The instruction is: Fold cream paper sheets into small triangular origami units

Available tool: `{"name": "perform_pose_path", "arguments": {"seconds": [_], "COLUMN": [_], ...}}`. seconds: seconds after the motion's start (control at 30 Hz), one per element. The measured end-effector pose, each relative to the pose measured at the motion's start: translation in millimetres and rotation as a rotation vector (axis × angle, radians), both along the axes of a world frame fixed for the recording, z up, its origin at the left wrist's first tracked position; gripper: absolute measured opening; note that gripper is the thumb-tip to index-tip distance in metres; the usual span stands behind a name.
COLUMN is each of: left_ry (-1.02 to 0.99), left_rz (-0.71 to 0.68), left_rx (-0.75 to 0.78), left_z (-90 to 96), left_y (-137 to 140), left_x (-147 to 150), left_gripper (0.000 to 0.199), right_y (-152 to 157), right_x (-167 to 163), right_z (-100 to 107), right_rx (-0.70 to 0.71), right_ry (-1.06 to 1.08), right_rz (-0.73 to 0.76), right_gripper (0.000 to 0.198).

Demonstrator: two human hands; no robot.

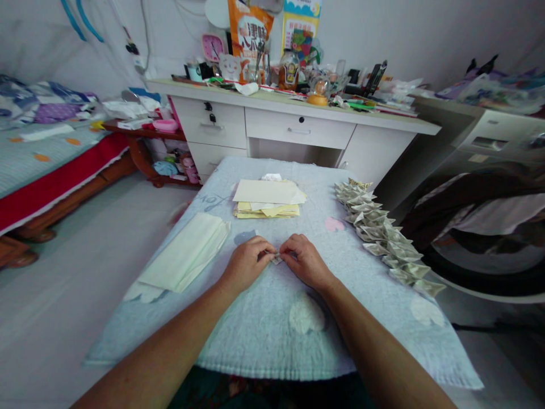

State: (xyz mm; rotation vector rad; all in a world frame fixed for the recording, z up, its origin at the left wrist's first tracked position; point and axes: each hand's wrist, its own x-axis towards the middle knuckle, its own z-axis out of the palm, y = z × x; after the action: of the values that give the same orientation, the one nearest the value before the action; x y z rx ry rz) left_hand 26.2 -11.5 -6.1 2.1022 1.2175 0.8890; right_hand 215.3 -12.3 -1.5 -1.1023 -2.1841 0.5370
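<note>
Head view: cloth-covered desk (pixel 255 335) under left grip (pixel 249 260) and right grip (pixel 304 260), row of folded paper pieces (pixel 382 234) to their right, pale sheets (pixel 183 253) to their left, paper stack (pixel 269 193) just beyond, and small paper piece (pixel 276 259) pinched between them, where uneven pull could tear or misalign it.

Cloth (pixel 255 335) bears yellow papers (pixel 268 211), green sheets (pixel 186 253), folded pieces (pixel 385 234).

Your person comprises one left forearm (pixel 159 343), bare; one right forearm (pixel 378 341), bare; left fingers (pixel 260 246) and right fingers (pixel 296 244), likewise bare; and, worn low, one dark garment (pixel 242 392) with blurred reddish and greenish patterning.
</note>
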Motion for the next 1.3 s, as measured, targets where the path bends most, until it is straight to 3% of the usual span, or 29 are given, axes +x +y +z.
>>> {"name": "perform_pose_path", "arguments": {"seconds": [0.13, 0.3, 0.53, 0.77, 0.87, 1.0, 1.13, 1.3], "left_ry": [-0.055, -0.306, -0.739, -0.905, -0.890, -0.820, -0.777, -0.806], "left_rz": [0.083, 0.146, 0.121, 0.087, 0.067, 0.017, -0.025, -0.006], "left_rx": [-0.039, -0.261, -0.485, -0.613, -0.602, -0.566, -0.523, -0.510], "left_z": [3.0, -1.7, -0.5, 4.9, 5.2, 2.0, -0.8, 2.3], "left_y": [-1.1, -0.4, 3.9, 2.6, 1.9, 1.5, 1.2, 0.2], "left_x": [-1.7, -1.6, 2.8, 1.3, 2.8, 5.8, 6.8, 6.6], "left_gripper": [0.008, 0.013, 0.018, 0.026, 0.028, 0.029, 0.025, 0.021], "right_y": [0.7, 0.7, 0.8, 2.3, 1.2, -0.3, 0.3, 0.6], "right_x": [2.6, 5.6, 5.5, 0.0, 1.4, 2.5, 1.6, 1.6], "right_z": [0.5, 1.9, -4.0, -4.1, -4.7, -6.9, -5.4, -1.1], "right_rx": [-0.039, -0.120, -0.279, -0.413, -0.362, -0.222, -0.168, -0.143], "right_ry": [0.033, 0.146, 0.406, 0.650, 0.599, 0.413, 0.288, 0.294], "right_rz": [-0.053, -0.132, -0.154, -0.079, -0.060, -0.086, -0.064, -0.065], "right_gripper": [0.012, 0.008, 0.011, 0.023, 0.021, 0.038, 0.012, 0.007]}}
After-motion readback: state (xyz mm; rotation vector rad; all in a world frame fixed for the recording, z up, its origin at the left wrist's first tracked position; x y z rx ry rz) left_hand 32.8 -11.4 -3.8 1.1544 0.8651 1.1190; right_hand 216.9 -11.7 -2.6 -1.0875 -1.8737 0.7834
